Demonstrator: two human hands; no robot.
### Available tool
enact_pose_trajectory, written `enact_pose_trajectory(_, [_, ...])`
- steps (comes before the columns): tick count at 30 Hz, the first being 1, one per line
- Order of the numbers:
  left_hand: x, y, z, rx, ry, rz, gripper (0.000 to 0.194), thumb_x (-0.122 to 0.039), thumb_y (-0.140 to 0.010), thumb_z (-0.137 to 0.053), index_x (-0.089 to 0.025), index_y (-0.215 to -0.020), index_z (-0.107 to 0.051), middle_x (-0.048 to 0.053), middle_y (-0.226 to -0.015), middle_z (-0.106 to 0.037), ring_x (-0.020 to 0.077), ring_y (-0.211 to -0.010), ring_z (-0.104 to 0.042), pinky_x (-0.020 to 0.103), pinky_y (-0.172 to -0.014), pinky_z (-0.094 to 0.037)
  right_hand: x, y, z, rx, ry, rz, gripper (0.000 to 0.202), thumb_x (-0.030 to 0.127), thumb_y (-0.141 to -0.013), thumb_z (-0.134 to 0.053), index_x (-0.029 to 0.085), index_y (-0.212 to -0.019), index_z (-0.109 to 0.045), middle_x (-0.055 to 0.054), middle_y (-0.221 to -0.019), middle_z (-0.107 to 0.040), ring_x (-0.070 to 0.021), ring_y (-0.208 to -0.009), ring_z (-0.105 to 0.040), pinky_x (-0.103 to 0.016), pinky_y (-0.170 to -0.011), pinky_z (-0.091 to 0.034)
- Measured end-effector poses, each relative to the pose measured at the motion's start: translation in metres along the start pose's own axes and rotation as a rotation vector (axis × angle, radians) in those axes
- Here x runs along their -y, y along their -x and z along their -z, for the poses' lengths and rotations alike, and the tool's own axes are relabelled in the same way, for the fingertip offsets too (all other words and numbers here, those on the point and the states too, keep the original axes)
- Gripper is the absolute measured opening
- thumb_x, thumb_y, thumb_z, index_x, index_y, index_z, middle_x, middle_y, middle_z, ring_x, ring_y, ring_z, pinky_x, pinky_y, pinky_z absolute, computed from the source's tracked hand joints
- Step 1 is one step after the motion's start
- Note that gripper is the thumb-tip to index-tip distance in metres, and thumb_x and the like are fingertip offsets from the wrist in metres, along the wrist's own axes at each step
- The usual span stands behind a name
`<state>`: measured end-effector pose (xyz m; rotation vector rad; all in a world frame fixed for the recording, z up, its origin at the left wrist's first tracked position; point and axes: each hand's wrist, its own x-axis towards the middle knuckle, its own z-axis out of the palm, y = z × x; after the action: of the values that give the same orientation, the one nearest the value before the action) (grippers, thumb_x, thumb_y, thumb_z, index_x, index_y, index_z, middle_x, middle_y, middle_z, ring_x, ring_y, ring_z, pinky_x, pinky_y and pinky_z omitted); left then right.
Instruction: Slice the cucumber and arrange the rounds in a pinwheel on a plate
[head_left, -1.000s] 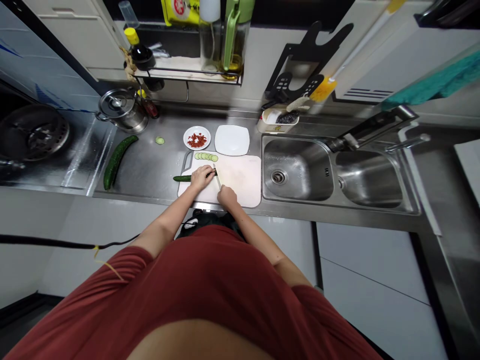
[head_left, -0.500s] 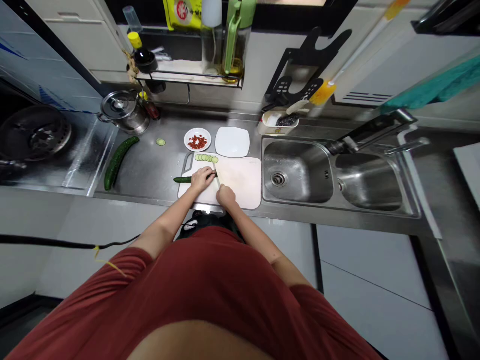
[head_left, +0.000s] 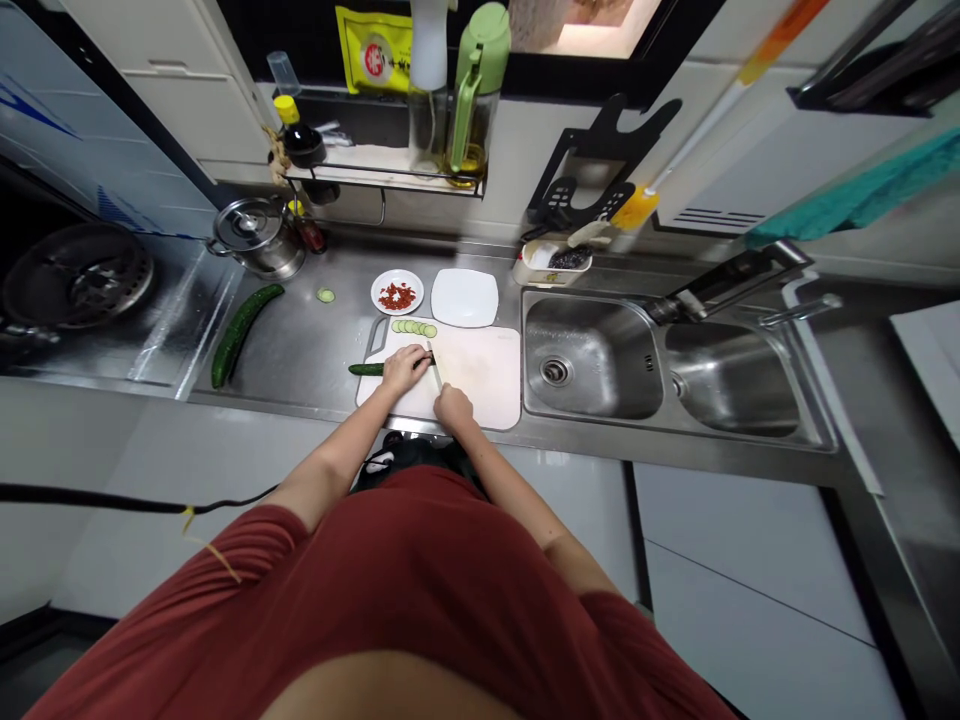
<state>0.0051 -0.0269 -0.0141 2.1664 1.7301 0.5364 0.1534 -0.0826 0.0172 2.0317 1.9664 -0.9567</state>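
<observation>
My left hand (head_left: 405,370) is closed over a dark green cucumber (head_left: 366,369) that lies across the white cutting board (head_left: 484,385). The cucumber's cut end shows just past my fingertips. In my right hand (head_left: 453,408) is the handle of a knife (head_left: 435,366); its blade stands beside the cut end, seen nearly edge-on. Several pale cucumber slices (head_left: 414,328) lie overlapping in a row near the board's far left edge. Behind the board are a round plate (head_left: 376,283) with chopped red pieces and a white square plate (head_left: 465,298).
A whole cucumber (head_left: 241,335) and a cut end piece (head_left: 325,295) lie on the steel counter to the left. Further left are a lidded pot (head_left: 259,240) and a wok (head_left: 75,280). The double sink (head_left: 592,345) adjoins the board's right side. A bottle rack (head_left: 375,165) hangs above.
The view has shifted slightly, so the counter sits a little lower in the picture. My hands keep their places at the cucumber and knife; the slice row looks the same.
</observation>
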Motion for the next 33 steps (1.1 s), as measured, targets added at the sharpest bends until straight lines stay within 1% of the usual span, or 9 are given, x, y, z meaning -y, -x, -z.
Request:
enact_pose_trajectory(4, [0.001,0.0,0.0,0.0,0.006,0.0,0.024,-0.037,-0.093,-0.048,-0.028,-0.105,-0.067,0.002,-0.113,-0.065,0.0192,-0.104,-0.058,0.031,-0.079,-0.044,-0.007,0.009,-0.007,-0.001,0.016,-0.017,0.024,0.016,-0.093,-0.04,0.014,-0.111,-0.056,-0.016,-0.107,-0.066,-0.024,-0.102,-0.065,-0.031,-0.081,-0.048])
enact_pose_trajectory(7, [0.001,-0.001,-0.001,-0.001,0.01,-0.007,0.024,-0.037,-0.093,-0.048,-0.028,-0.105,-0.067,0.001,-0.113,-0.066,0.0194,-0.103,-0.058,0.031,-0.078,-0.044,-0.008,0.01,-0.009,-0.004,0.017,-0.019,0.024,0.016,-0.093,-0.04,0.014,-0.111,-0.056,-0.017,-0.107,-0.066,-0.0239,-0.101,-0.065,-0.031,-0.081,-0.048])
enact_pose_trajectory(12, [0.001,0.0,0.0,0.009,0.009,0.009,0.025,-0.037,-0.093,-0.048,-0.028,-0.106,-0.067,0.002,-0.114,-0.065,0.0199,-0.104,-0.058,0.031,-0.078,-0.044,-0.004,0.003,-0.007,-0.024,0.011,0.001,0.025,0.016,-0.092,-0.039,0.013,-0.11,-0.057,-0.017,-0.107,-0.066,-0.025,-0.102,-0.064,-0.032,-0.081,-0.048])
enact_pose_trajectory(18, [0.002,0.0,-0.001,-0.015,0.004,-0.015,0.024,-0.037,-0.093,-0.047,-0.028,-0.105,-0.067,0.002,-0.113,-0.065,0.0195,-0.105,-0.057,0.031,-0.08,-0.044,0.004,-0.009,0.0,-0.023,-0.006,-0.007,0.026,0.015,-0.092,-0.04,0.014,-0.111,-0.057,-0.017,-0.111,-0.066,-0.0239,-0.103,-0.064,-0.031,-0.081,-0.048])
enact_pose_trajectory(22, [0.001,0.0,0.001,-0.002,-0.004,-0.01,0.024,-0.037,-0.093,-0.048,-0.029,-0.104,-0.067,0.002,-0.114,-0.064,0.0195,-0.105,-0.057,0.03,-0.08,-0.045,0.006,-0.012,0.001,-0.025,-0.013,-0.002,0.026,0.015,-0.091,-0.041,0.014,-0.11,-0.058,-0.016,-0.11,-0.066,-0.0243,-0.102,-0.064,-0.031,-0.081,-0.049])
enact_pose_trajectory(29, [0.0,0.0,0.002,0.013,-0.017,-0.007,0.026,-0.037,-0.093,-0.047,-0.028,-0.106,-0.067,0.002,-0.115,-0.064,0.0196,-0.105,-0.057,0.03,-0.08,-0.045,0.0,0.0,-0.003,0.005,-0.009,-0.014,0.026,0.015,-0.092,-0.04,0.013,-0.112,-0.057,-0.018,-0.112,-0.065,-0.0249,-0.104,-0.064,-0.032,-0.082,-0.048])
enact_pose_trajectory(33, [0.0,0.0,0.002,0.013,-0.007,0.0,0.026,-0.036,-0.093,-0.046,-0.028,-0.108,-0.067,0.002,-0.117,-0.064,0.0199,-0.106,-0.057,0.031,-0.081,-0.044,-0.004,0.01,-0.006,-0.002,0.007,-0.01,0.026,0.015,-0.092,-0.039,0.013,-0.111,-0.057,-0.017,-0.11,-0.066,-0.025,-0.103,-0.064,-0.032,-0.082,-0.048])
